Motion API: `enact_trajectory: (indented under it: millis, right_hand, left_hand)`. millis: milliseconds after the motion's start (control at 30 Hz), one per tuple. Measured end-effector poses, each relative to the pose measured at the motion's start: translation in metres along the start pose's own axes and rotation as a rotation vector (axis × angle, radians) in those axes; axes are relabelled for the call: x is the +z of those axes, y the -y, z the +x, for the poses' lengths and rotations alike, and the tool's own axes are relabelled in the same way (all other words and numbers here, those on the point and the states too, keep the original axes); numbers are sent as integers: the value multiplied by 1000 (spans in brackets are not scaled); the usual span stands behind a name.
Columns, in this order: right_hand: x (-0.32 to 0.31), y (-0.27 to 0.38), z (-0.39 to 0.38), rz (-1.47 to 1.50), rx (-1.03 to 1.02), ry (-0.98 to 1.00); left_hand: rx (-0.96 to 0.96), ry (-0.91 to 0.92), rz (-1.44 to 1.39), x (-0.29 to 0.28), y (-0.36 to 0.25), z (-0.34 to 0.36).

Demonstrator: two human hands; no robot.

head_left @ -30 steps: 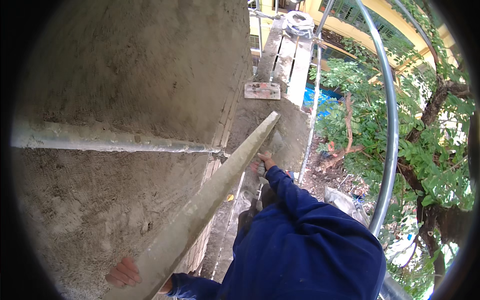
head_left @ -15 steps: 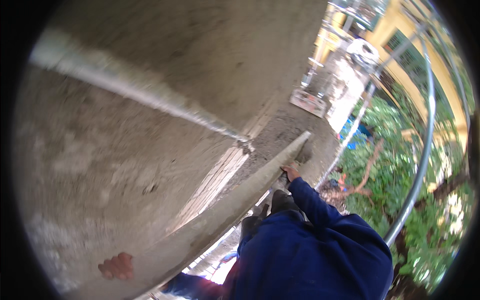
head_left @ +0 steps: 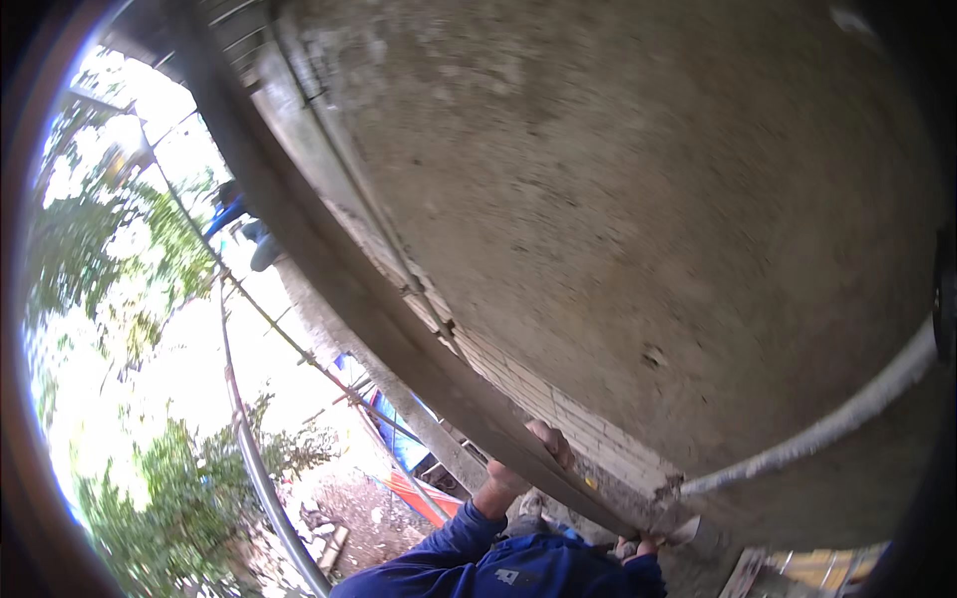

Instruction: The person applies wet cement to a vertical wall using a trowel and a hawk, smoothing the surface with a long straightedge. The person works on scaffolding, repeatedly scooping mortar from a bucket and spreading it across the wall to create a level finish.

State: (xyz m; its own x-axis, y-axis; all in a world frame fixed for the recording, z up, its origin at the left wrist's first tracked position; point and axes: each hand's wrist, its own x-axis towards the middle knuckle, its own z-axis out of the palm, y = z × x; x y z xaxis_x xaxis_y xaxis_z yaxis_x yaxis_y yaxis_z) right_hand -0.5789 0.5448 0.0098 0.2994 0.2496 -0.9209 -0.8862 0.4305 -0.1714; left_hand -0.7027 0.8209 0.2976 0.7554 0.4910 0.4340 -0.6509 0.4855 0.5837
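A long grey, cement-smeared straightedge slants from the upper left to the lower middle, beside a rough plastered wall. My left hand is closed around it near its lower end, with the fingers curled over the wall-side edge. Close to the bottom tip, my right hand is also closed at the straightedge; its fingers are small and partly hidden. Just past that hand shows a pale flat piece, and I cannot make out whether I hold it.
A raised pale strip crosses the wall, and a thin rod runs along it. Scaffold poles stand on the left, before trees. Another person in blue is at the upper left. Blue sheeting lies below.
My view has swung round toward the left, so the wall now fills the right side. The straightedge stays in both hands; the left hand now shows nearer my body.
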Motion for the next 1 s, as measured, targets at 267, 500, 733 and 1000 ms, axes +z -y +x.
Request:
enact_trajectory:
  millis: [267,500,733,1000]
  right_hand:
    - [183,-91,-28,-600,166,361]
    - [261,-180,-48,-915,354,542]
    - [258,-189,-22,-1038,486,563]
    - [191,-131,33,-1274,-303,268]
  left_hand:
    - [-88,-604,313,-139,-36,-102]
    - [44,-741,339,-244,-71,-123]
    - [360,-965,280,-204,-176,-53]
    - [552,-1083,385,-198,-257,-99]
